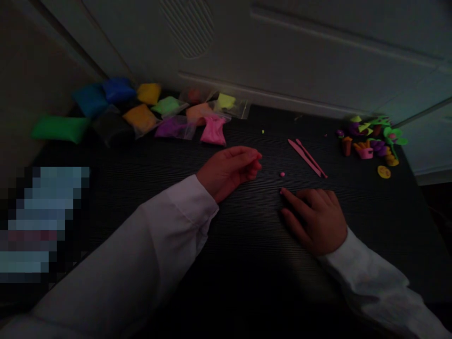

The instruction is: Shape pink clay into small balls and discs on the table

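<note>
The head view is dim, and the near part of the dark table [247,245] sinks into shadow, its near edge impossible to make out. White sleeves cover both forearms, and a blocky blur hides whatever lies at the near left.

Over on the right, the right hand [319,219] is palm down, index finger stretched toward the far left, thumb apart and the other fingers loosely bent. A tiny pale speck [281,191] shows at the index fingertip; whether it is stuck there or on the table, I can't tell. The left hand [233,169] is a little farther off, its fingers curled in with the thumb laid along them; I can't tell whether they close on anything, since their inner side is partly hidden.

The pink ball [282,174] sits on the table between the hands, just beyond the right index fingertip; it looks round, with no clear long axis. To its right, a pink clay knife [304,157] and a thin pink tool [312,159] lie close together, both running from far left to near right, the knife's point at the far end.

Farther right are a yellow disc [384,172] and crowded small clay figures [379,146], hard to separate. Coloured clay bags [141,117] overlap at the far left, before a pale panel [300,61].
</note>
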`<state>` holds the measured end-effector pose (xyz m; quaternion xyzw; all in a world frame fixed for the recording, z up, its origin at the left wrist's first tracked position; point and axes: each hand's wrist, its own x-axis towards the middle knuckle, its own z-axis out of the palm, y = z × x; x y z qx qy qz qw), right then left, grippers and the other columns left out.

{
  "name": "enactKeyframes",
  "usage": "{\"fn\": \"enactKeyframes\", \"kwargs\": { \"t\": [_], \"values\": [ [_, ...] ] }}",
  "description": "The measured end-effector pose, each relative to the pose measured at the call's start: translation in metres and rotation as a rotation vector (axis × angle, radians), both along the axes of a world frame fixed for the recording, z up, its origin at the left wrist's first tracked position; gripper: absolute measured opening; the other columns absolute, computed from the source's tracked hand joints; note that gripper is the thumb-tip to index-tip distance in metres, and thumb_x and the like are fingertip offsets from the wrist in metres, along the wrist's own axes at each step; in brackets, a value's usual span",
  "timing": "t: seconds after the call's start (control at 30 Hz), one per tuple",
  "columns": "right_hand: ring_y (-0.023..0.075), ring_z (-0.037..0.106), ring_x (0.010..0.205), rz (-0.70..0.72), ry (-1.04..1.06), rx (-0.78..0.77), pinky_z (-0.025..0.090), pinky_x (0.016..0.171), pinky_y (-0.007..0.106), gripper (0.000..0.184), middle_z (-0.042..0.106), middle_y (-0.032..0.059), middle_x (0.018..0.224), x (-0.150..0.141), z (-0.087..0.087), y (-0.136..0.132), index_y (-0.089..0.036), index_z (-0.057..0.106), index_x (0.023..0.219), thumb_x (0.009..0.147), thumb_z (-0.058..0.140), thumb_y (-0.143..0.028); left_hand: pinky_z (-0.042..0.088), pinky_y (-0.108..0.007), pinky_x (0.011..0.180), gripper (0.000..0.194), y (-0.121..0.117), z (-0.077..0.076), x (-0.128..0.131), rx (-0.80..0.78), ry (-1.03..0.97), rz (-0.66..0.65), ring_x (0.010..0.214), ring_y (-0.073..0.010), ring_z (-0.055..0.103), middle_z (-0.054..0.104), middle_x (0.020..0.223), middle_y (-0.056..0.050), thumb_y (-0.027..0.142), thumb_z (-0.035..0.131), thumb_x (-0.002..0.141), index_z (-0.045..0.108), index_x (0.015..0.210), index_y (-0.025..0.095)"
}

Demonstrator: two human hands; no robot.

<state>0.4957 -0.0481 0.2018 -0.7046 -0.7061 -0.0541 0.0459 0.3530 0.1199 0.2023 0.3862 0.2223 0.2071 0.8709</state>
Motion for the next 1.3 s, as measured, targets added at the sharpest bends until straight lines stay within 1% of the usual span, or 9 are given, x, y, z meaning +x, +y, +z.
{"fn": "enactKeyframes", "kwargs": {
  "t": [0.1,0.17,0.23,0.3,0.4,0.6,0.8,0.93,1.3],
  "values": [
    [0.0157,0.041,0.072,0.034,0.013,0.020,0.027,0.066,0.033,0.038,0.053,0.0038,0.081,0.0009,-0.0004,0.0001,-0.027,0.050,0.112,0.075,0.045,-0.037,0.040,-0.019,0.057,0.011,0.0000,0.0002,-0.0001,-0.001,0.002,-0.002,0.058,-0.0051,0.051,0.056,0.064,0.001,0.023,0.056,0.070,0.057,0.074,0.012],
    [0.0157,0.041,0.072,0.055,0.015,0.002,0.027,0.066,0.033,0.040,0.052,0.0037,0.082,0.0008,-0.0005,0.0009,-0.029,0.047,0.114,0.075,0.045,-0.037,0.040,-0.019,0.058,0.011,-0.0001,0.0008,-0.0002,-0.004,0.008,-0.007,0.058,-0.0051,0.051,0.056,0.064,0.001,0.023,0.056,0.070,0.057,0.074,0.013],
    [0.0162,0.042,0.073,0.043,0.016,-0.004,0.028,0.066,0.033,0.042,0.053,0.0047,0.082,0.0009,-0.0009,0.0021,-0.025,0.047,0.115,0.075,0.045,-0.037,0.040,-0.020,0.059,0.011,-0.0003,0.0015,-0.0002,-0.005,0.017,-0.007,0.057,-0.0051,0.051,0.056,0.064,0.001,0.023,0.057,0.070,0.057,0.074,0.013],
    [0.0162,0.042,0.073,0.023,0.026,0.023,0.028,0.065,0.032,0.040,0.053,0.0055,0.081,0.0016,-0.0017,0.0025,-0.021,0.051,0.112,0.075,0.045,-0.035,0.040,-0.020,0.059,0.011,-0.0004,0.0021,-0.0001,-0.005,0.023,-0.003,0.057,-0.0052,0.051,0.056,0.064,0.001,0.023,0.057,0.070,0.057,0.074,0.013],
    [0.0156,0.043,0.073,0.039,0.058,0.068,0.029,0.065,0.032,0.035,0.053,0.0050,0.080,0.0037,-0.0032,0.0017,-0.020,0.055,0.106,0.074,0.046,-0.033,0.040,-0.020,0.059,0.011,-0.0004,0.0025,0.0001,-0.003,0.024,-0.002,0.057,-0.0053,0.051,0.056,0.064,0.001,0.023,0.057,0.070,0.057,0.074,0.012],
    [0.0156,0.045,0.073,0.029,0.095,0.096,0.030,0.065,0.031,0.039,0.054,0.0055,0.081,0.0064,-0.0041,0.0003,-0.018,0.051,0.110,0.074,0.048,-0.030,0.040,-0.020,0.059,0.012,0.0001,0.0020,0.0003,-0.003,0.018,-0.009,0.057,-0.0052,0.051,0.056,0.064,0.001,0.023,0.057,0.070,0.057,0.075,0.012],
    [0.0147,0.045,0.072,0.058,0.106,0.100,0.030,0.066,0.031,0.037,0.053,0.0039,0.080,0.0075,-0.0051,0.0018,-0.024,0.051,0.111,0.074,0.048,-0.029,0.041,-0.019,0.058,0.011,-0.0002,0.0023,0.0006,0.001,0.016,0.001,0.057,-0.0051,0.051,0.056,0.063,0.001,0.022,0.056,0.070,0.057,0.074,0.012],
    [0.0151,0.045,0.074,0.048,0.099,0.076,0.031,0.067,0.032,0.038,0.053,0.0047,0.082,0.0076,-0.0051,0.0026,-0.022,0.050,0.112,0.075,0.047,-0.029,0.041,-0.019,0.057,0.011,-0.0002,0.0027,0.0006,0.002,0.014,0.003,0.057,-0.0052,0.052,0.056,0.063,0.001,0.022,0.057,0.070,0.057,0.075,0.012],
    [0.0145,0.046,0.073,0.078,0.112,0.094,0.031,0.067,0.032,0.035,0.053,0.0042,0.081,0.0078,-0.0047,0.0005,-0.024,0.053,0.108,0.074,0.048,-0.027,0.041,-0.020,0.058,0.012,-0.0001,0.0018,0.0002,0.011,0.016,-0.004,0.057,-0.0056,0.052,0.056,0.063,0.001,0.023,0.056,0.070,0.056,0.075,0.013]
  ]
}}
